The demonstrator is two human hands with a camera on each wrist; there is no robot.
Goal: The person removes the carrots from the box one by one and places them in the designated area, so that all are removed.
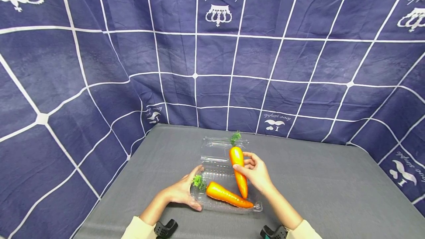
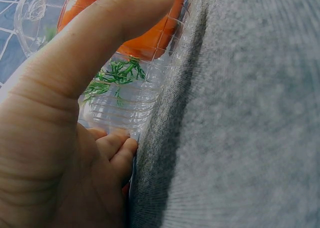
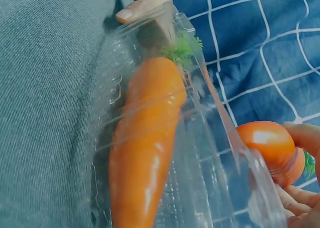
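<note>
A clear plastic clamshell container point(image 1: 225, 206) sits on the grey table with its lid point(image 1: 216, 150) folded back. One orange toy carrot point(image 1: 229, 196) lies inside, its green leafy top point(image 1: 198, 182) toward the left end. My left hand point(image 1: 180, 191) grips that left end, thumb along the near side and fingers at the far side; in the left wrist view the thumb point(image 2: 95, 32) crosses the clear wall. Over the container's right half, my right hand point(image 1: 257, 172) pinches a second carrot point(image 1: 237, 165) between thumb and fingers. That carrot's leaves point away, and its tip angles down near the first carrot.
Grey cloth covers the table point(image 1: 325, 180) on both sides of the container. A blue curtain with white grid lines point(image 1: 252, 62) hangs at the back and sides. Black bands point(image 1: 166, 228) sit at both wrists.
</note>
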